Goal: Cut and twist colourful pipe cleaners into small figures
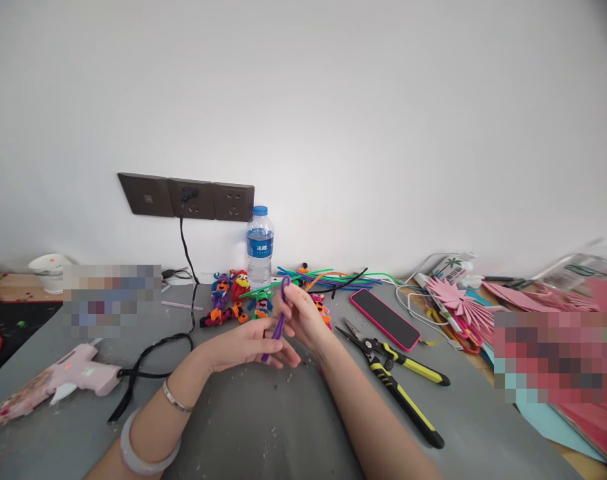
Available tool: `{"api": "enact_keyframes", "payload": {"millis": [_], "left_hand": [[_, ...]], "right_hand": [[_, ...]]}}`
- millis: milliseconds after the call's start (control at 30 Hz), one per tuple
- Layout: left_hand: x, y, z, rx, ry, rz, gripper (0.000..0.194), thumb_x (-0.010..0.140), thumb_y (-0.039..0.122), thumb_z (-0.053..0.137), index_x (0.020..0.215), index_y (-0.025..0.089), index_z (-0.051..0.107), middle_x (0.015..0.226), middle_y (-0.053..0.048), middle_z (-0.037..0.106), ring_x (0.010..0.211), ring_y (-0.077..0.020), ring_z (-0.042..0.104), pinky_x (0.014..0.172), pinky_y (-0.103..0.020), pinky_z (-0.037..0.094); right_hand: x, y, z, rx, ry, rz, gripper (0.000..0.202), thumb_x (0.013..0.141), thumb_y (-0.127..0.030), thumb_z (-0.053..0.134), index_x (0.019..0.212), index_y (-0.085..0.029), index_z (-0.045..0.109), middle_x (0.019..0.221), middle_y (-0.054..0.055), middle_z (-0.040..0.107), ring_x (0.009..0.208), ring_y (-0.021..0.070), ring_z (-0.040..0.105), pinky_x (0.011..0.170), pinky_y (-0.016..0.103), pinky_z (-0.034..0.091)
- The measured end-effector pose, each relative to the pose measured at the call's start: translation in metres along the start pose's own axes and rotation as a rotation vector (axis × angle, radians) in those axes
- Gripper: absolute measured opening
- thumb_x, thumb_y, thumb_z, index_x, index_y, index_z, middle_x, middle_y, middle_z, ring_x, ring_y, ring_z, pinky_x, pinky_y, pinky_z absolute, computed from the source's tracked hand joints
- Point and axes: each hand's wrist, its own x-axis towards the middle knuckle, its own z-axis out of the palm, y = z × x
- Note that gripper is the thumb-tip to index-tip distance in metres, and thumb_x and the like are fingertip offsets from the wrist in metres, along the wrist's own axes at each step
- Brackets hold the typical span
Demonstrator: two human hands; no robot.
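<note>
You have the purple pipe cleaner (279,327) between your two hands, above the grey table (243,427), its long axis running up and slightly away to the right, with a rounded loop at the top. Your right hand (303,320) is nearer that loop, its fingertips bunched around the upper stretch; exactly where they press is partly hidden. Your left hand (248,343) has the lower stretch between thumb and fingers, the other fingers loosely spread beneath. The stem looks fuzzy, bendable and doubled into two thin strands. Just beyond your hands sit small fuzzy dolls (221,288) in bright twisted colours, before a clear plastic bottle (260,253); yellow-and-black pliers (392,385) lie to your right, smooth-gripped with metal tips.
</note>
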Motion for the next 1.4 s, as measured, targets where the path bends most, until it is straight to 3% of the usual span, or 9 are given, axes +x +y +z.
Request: {"api": "enact_keyframes", "payload": {"millis": [67,167,400,600,767,867,967,1167,1400], "left_hand": [[0.001,0.0,0.002,-0.061,0.036,-0.021,0.025,0.087,0.042,0.062,0.095,0.018,0.06,0.083,-0.008,0.068,0.073,-0.0169,0.066,0.064,-0.025,0.049],[0.002,0.004,0.005,-0.125,0.12,-0.104,0.034,0.085,0.051,0.06,0.076,0.019,0.054,0.055,0.007,0.038,0.04,-0.0051,0.029,0.038,-0.018,0.022],[0.007,0.01,0.01,-0.126,0.278,-0.036,0.046,0.084,0.061,0.054,0.065,0.022,0.036,0.052,0.011,0.015,0.044,-0.007,0.004,0.041,-0.021,0.005],[0.013,0.004,0.013,-0.019,0.347,0.108,0.048,0.082,0.061,0.055,0.062,0.023,0.033,0.05,0.012,0.018,0.042,-0.0063,0.008,0.04,-0.02,0.013],[0.015,-0.002,0.007,0.101,0.41,0.262,0.049,0.086,0.057,0.051,0.058,0.023,0.029,0.051,0.011,0.02,0.041,-0.0068,0.016,0.04,-0.02,0.03],[0.017,-0.006,0.0,0.143,0.474,0.333,0.046,0.088,0.058,0.047,0.062,0.024,0.03,0.05,0.012,0.02,0.04,-0.0071,0.016,0.038,-0.019,0.029],[0.019,-0.009,-0.003,0.159,0.47,0.343,0.035,0.09,0.055,0.045,0.074,0.024,0.039,0.05,0.013,0.02,0.039,-0.0074,0.013,0.035,-0.017,0.025],[0.018,-0.011,-0.002,0.244,0.416,0.344,0.032,0.089,0.051,0.048,0.079,0.021,0.046,0.054,0.011,0.032,0.042,-0.0072,0.028,0.044,-0.02,0.037],[0.016,-0.007,0.002,0.36,0.402,0.362,0.027,0.087,0.042,0.05,0.086,0.016,0.056,0.069,0.002,0.052,0.059,-0.0107,0.048,0.058,-0.024,0.04]], "right_hand": [[-0.001,0.004,0.001,-0.046,-0.034,0.044,0.038,0.086,-0.049,0.059,0.067,-0.021,0.042,0.054,-0.007,0.041,0.038,0.0064,0.026,0.032,0.021,0.02],[0.0,0.005,0.0,-0.05,0.011,-0.012,0.036,0.085,-0.046,0.062,0.069,-0.02,0.043,0.053,-0.006,0.045,0.044,0.0071,0.035,0.041,0.019,0.029],[0.008,0.005,-0.005,0.106,0.224,-0.09,0.034,0.072,-0.036,0.076,0.077,-0.022,0.045,0.066,-0.004,0.061,0.048,0.0062,0.042,0.048,0.018,0.037],[0.01,-0.007,-0.01,-0.034,0.373,-0.175,0.041,0.069,-0.04,0.077,0.068,-0.022,0.041,0.073,0.0,0.069,0.048,0.0077,0.046,0.046,0.021,0.038],[-0.007,-0.051,-0.016,-0.453,0.555,-0.298,0.046,0.09,-0.059,0.04,0.066,-0.02,0.048,0.077,0.009,0.072,0.051,0.0137,0.053,0.047,0.026,0.04],[-0.038,-0.076,-0.016,-0.905,0.422,-0.026,0.04,0.095,-0.045,0.036,0.118,-0.016,0.052,0.068,0.006,0.071,0.056,0.0189,0.059,0.059,0.031,0.046],[-0.081,-0.085,-0.021,-1.324,0.383,0.174,0.058,0.092,-0.032,0.04,0.146,-0.019,0.026,0.111,0.011,0.069,0.098,0.0241,0.064,0.086,0.038,0.046],[-0.161,-0.073,-0.059,-1.957,0.465,0.66,0.077,0.08,-0.041,0.058,0.146,-0.012,0.032,0.141,0.023,0.044,0.128,0.0428,0.041,0.098,0.057,0.034],[-0.208,-0.073,-0.08,-2.061,0.388,0.522,0.064,0.078,-0.038,0.06,0.135,-0.012,0.044,0.113,0.017,0.057,0.1,0.0341,0.058,0.082,0.04,0.043]]}}
